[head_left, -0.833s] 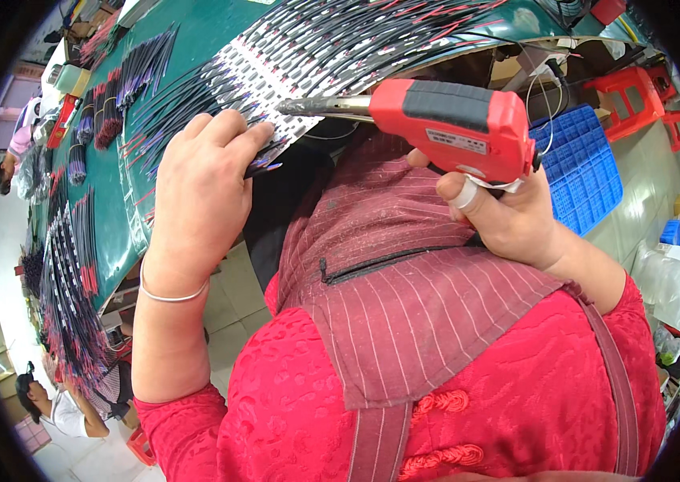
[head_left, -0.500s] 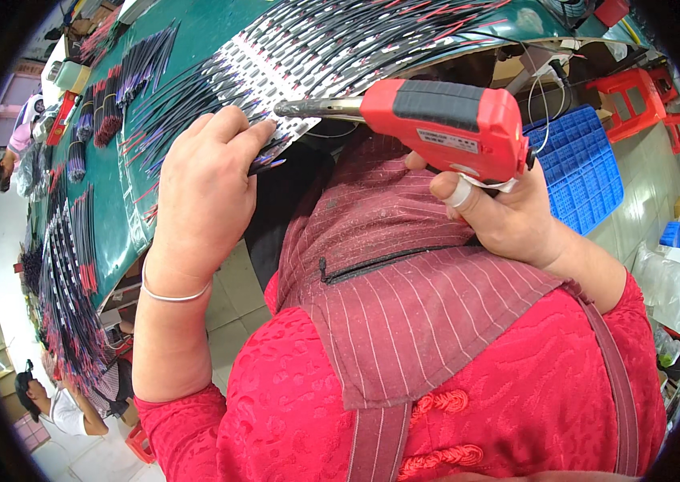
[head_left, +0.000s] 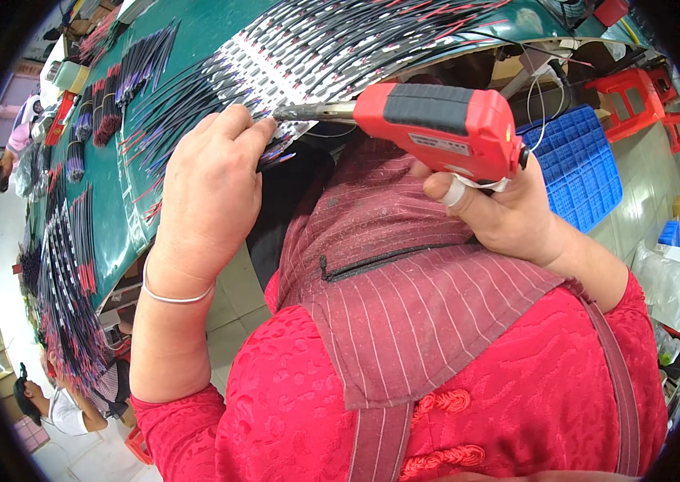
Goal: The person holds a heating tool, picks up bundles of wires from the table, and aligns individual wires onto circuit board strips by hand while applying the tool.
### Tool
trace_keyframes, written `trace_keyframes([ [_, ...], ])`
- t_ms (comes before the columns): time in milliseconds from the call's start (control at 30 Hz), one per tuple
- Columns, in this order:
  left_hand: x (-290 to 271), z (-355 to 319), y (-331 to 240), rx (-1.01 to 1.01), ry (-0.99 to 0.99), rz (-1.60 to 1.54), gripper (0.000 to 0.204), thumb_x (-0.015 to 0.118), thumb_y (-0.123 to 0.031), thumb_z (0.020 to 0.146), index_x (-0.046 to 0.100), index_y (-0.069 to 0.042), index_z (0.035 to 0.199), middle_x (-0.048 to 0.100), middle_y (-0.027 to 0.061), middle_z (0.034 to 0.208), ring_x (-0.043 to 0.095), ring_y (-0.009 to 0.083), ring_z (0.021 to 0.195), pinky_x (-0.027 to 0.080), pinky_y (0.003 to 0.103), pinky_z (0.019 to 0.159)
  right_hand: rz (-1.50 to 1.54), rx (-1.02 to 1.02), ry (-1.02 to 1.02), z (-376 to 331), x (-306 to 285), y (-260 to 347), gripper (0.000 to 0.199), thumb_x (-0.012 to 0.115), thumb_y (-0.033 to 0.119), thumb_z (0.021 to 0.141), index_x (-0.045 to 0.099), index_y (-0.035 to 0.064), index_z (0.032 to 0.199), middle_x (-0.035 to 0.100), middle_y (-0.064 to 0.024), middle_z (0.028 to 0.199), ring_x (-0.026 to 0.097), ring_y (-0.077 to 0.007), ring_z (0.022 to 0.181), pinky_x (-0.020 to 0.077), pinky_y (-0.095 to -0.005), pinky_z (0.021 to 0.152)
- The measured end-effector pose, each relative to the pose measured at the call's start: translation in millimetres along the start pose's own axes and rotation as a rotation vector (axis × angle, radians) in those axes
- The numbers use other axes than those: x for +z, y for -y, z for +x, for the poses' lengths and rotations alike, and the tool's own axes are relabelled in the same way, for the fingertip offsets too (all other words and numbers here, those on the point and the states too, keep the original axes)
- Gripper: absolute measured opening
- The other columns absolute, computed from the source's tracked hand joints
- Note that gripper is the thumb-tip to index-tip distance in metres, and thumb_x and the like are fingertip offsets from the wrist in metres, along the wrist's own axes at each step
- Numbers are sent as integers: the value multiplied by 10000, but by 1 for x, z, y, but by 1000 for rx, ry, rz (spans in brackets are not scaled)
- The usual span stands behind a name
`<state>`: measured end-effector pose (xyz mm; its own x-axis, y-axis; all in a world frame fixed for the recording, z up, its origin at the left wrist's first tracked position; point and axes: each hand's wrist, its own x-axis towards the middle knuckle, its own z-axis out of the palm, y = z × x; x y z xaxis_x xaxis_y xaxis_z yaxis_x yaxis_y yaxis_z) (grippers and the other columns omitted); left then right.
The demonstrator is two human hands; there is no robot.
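Note:
In my right hand (head_left: 508,209) is a red and black gun-shaped tool (head_left: 444,128) with a long metal nozzle, pointing left. White tape wraps my right thumb. The nozzle's dark tip ends right beside the fingers of my left hand (head_left: 215,177); whether it touches anything there is hidden. My left fingers are curled together at the near edge of a white board (head_left: 268,60) covered with rows of black wires (head_left: 340,40). What they pinch lies behind the hand, though dark wire ends show just beneath it.
Bundled wires (head_left: 107,108) and a long heap of wires (head_left: 67,273) lie along the green table (head_left: 107,209) at left. A blue plastic crate (head_left: 581,169) and red stools (head_left: 629,100) stand at right. Another person (head_left: 63,406) sits at lower left.
The tool has shifted slightly left and dipped at its rear, its nozzle now closer against my left fingers. My left hand has barely moved.

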<state>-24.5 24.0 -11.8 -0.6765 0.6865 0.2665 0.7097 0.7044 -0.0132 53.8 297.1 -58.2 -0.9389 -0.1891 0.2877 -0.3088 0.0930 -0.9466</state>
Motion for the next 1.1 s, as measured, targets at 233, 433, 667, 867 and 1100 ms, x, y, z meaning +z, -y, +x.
trace_keyframes([
  [233, 1, -1, -1, -9, -1, 6, 386, 605, 100, 687, 673, -6, 1052, 572, 138, 893, 590, 341, 864, 484, 432, 784, 63, 34, -23, -2, 0, 7, 246, 734, 51, 882, 667, -7, 1112, 718, -72, 966, 665, -126, 839, 533, -272, 770],
  [433, 0, -1, -2, -3, 4, 25, 395, 606, 89, 696, 681, -16, 1069, 578, 136, 893, 589, 341, 860, 482, 431, 782, 80, 88, -22, -8, -4, 7, 293, 724, 32, 895, 638, -11, 1172, 710, -68, 1033, 664, -118, 905, 534, -270, 818],
  [667, -3, -2, -4, -12, 14, 32, 411, 615, 91, 689, 680, -27, 1077, 582, 130, 894, 593, 333, 858, 483, 429, 786, 150, 32, -32, -9, -4, 5, 292, 694, 10, 912, 628, -7, 1196, 703, -82, 1049, 661, -132, 957, 531, -278, 859],
  [867, -5, -11, -3, -34, -17, 25, 395, 631, 84, 708, 691, -31, 1081, 628, 125, 957, 616, 328, 888, 494, 413, 796, 101, -51, -31, -10, -6, -2, 286, 692, 13, 917, 629, -4, 1195, 704, -84, 1056, 663, -135, 962, 532, -282, 864],
  [1100, -3, -9, -4, 2, -58, -10, 350, 621, 102, 735, 697, -25, 1052, 660, 116, 996, 641, 316, 928, 510, 401, 822, 50, -83, -23, -7, -4, -5, 288, 702, 18, 905, 638, -10, 1184, 712, -80, 1034, 672, -139, 940, 537, -284, 849],
])
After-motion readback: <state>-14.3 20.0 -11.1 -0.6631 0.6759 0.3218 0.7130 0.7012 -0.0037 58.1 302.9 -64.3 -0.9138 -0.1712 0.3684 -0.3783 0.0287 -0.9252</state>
